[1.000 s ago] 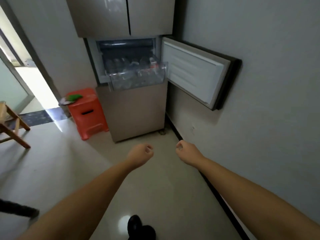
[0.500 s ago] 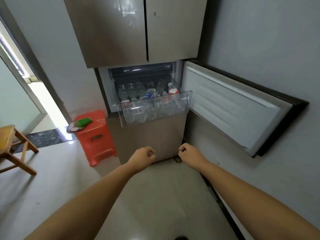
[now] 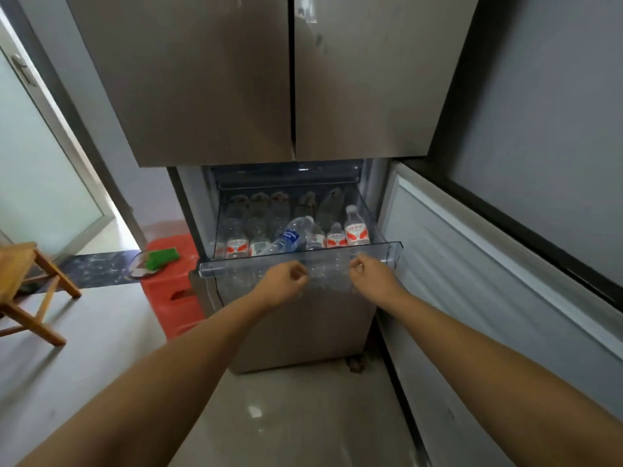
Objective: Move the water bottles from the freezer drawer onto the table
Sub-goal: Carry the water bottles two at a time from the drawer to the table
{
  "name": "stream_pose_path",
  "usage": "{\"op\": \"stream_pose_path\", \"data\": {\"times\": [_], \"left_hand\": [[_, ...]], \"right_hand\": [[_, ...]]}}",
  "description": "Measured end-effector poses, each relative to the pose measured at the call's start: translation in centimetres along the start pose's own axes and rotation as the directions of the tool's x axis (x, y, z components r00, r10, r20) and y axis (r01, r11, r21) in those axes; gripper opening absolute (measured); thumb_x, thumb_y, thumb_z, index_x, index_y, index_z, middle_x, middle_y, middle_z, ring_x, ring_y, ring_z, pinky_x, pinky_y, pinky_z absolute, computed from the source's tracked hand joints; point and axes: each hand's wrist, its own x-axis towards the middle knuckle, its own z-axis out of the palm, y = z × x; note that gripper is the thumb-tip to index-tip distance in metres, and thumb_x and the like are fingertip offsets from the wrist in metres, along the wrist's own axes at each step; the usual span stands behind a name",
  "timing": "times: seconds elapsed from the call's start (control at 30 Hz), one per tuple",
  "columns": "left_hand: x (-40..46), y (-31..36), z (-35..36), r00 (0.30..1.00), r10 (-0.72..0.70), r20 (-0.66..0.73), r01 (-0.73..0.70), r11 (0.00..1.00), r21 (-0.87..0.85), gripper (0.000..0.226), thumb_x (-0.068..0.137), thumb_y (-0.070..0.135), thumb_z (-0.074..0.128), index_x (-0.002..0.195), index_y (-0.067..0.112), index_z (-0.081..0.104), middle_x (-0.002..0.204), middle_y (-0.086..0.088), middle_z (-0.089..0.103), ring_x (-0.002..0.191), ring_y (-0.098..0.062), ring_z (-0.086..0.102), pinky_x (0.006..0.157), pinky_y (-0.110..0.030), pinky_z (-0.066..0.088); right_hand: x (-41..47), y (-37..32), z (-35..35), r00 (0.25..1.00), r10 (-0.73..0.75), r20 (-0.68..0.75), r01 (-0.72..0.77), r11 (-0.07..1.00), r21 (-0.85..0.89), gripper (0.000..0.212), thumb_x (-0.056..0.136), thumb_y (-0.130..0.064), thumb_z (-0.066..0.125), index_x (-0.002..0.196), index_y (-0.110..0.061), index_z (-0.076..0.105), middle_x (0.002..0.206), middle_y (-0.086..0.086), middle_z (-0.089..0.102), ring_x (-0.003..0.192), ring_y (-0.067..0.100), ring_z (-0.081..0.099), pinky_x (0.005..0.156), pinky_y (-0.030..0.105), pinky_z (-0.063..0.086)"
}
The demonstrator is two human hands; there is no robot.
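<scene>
A clear plastic freezer drawer (image 3: 392, 252) stands pulled out of the fridge (image 3: 290, 79). Several water bottles fill it: upright ones with red-and-white labels (image 3: 356, 227) and one blue-labelled bottle (image 3: 293, 234) lying tilted on top. My left hand (image 3: 285, 281) hangs just in front of the drawer's front wall with fingers curled and nothing in it. My right hand (image 3: 369, 273) is beside it, also curled and empty, just below the drawer's front rim. Neither hand touches a bottle.
The freezer door (image 3: 488, 264) is swung open to the right, along the grey wall. A red plastic stool (image 3: 172, 291) with a plate and a green object stands left of the fridge. A wooden stool (image 3: 30, 284) is at far left, near a doorway.
I have come closer to the fridge, so the drawer now fills the middle of the view. Both curled hands rose from floor level up to the drawer's front.
</scene>
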Motion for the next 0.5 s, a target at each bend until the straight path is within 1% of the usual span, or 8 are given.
{"op": "stream_pose_path", "data": {"times": [0.07,0.13,0.23,0.3,0.37,0.4,0.47,0.5], "left_hand": [[2.7,0.6,-0.7,0.999,-0.009,-0.031,0.008,1.0,-0.028,0.024,0.095,0.018,0.053,0.115,0.008,0.062,0.109,-0.01,0.066,0.097,-0.022,0.063,0.088,-0.031,0.05],[5.0,1.0,-1.4,0.998,-0.019,-0.055,0.017,0.999,-0.037,0.025,0.095,0.019,0.052,0.116,0.009,0.061,0.105,-0.01,0.064,0.097,-0.022,0.061,0.089,-0.032,0.049],[9.0,0.9,-2.5,0.997,-0.038,-0.071,0.032,0.995,-0.089,0.025,0.095,0.018,0.053,0.114,0.007,0.063,0.104,-0.012,0.067,0.095,-0.024,0.061,0.082,-0.028,0.045],[11.5,0.3,-2.9,0.996,-0.054,-0.07,0.046,0.992,-0.119,0.023,0.094,0.016,0.053,0.112,0.005,0.063,0.098,-0.012,0.065,0.091,-0.022,0.06,0.079,-0.026,0.043],[14.1,-0.6,-3.1,0.996,-0.077,-0.042,0.072,0.992,-0.107,0.024,0.094,0.016,0.053,0.114,0.006,0.061,0.093,-0.007,0.061,0.089,-0.019,0.057,0.078,-0.026,0.041],[15.1,-1.1,-2.9,0.995,-0.091,-0.026,0.089,0.993,-0.08,0.026,0.093,0.017,0.054,0.117,0.007,0.059,0.095,-0.007,0.061,0.089,-0.02,0.057,0.077,-0.026,0.041],[17.3,-2.4,-2.4,0.991,-0.132,-0.007,0.132,0.991,-0.008,0.036,0.093,0.021,0.056,0.126,0.008,0.054,0.111,-0.013,0.062,0.099,-0.026,0.06,0.081,-0.031,0.045],[18.3,-3.0,-2.0,0.988,-0.157,-0.007,0.157,0.987,0.037,0.043,0.092,0.024,0.057,0.131,0.01,0.05,0.124,-0.017,0.057,0.109,-0.03,0.058,0.089,-0.035,0.047]], "right_hand": [[2.6,-0.5,-1.0,0.998,-0.012,-0.061,0.015,0.999,0.042,0.017,0.096,-0.015,0.047,0.102,-0.009,0.061,0.099,0.014,0.068,0.095,0.031,0.066,0.08,0.033,0.049],[4.9,-0.8,-2.0,0.99,-0.01,-0.139,0.021,0.997,0.077,0.022,0.095,-0.012,0.048,0.106,-0.004,0.065,0.102,0.017,0.069,0.096,0.033,0.066,0.083,0.036,0.051],[9.0,-0.9,-3.4,0.978,0.011,-0.208,0.004,0.998,0.069,0.021,0.094,-0.01,0.051,0.103,0.0,0.067,0.103,0.015,0.068,0.098,0.029,0.063,0.082,0.029,0.045],[12.1,-0.4,-3.8,0.974,0.046,-0.223,-0.037,0.998,0.041,0.021,0.093,-0.009,0.05,0.1,0.001,0.067,0.103,0.016,0.068,0.1,0.029,0.063,0.081,0.028,0.045],[15.2,0.1,-3.5,0.975,0.105,-0.195,-0.111,0.994,-0.019,0.023,0.093,-0.01,0.05,0.104,0.002,0.066,0.109,0.02,0.068,0.106,0.034,0.062,0.085,0.032,0.047],[16.2,0.3,-3.2,0.979,0.135,-0.154,-0.148,0.986,-0.08,0.025,0.093,-0.012,0.052,0.108,0.003,0.064,0.113,0.021,0.066,0.108,0.036,0.061,0.084,0.031,0.046],[18.0,0.6,-2.4,0.978,0.194,-0.083,-0.207,0.957,-0.202,0.03,0.095,-0.017,0.053,0.114,0.004,0.061,0.118,0.022,0.064,0.109,0.035,0.06,0.079,0.028,0.042],[18.8,0.9,-1.9,0.974,0.221,-0.058,-0.229,0.942,-0.245,0.031,0.097,-0.02,0.052,0.116,0.003,0.061,0.118,0.021,0.064,0.108,0.034,0.061,0.077,0.028,0.042]]}}
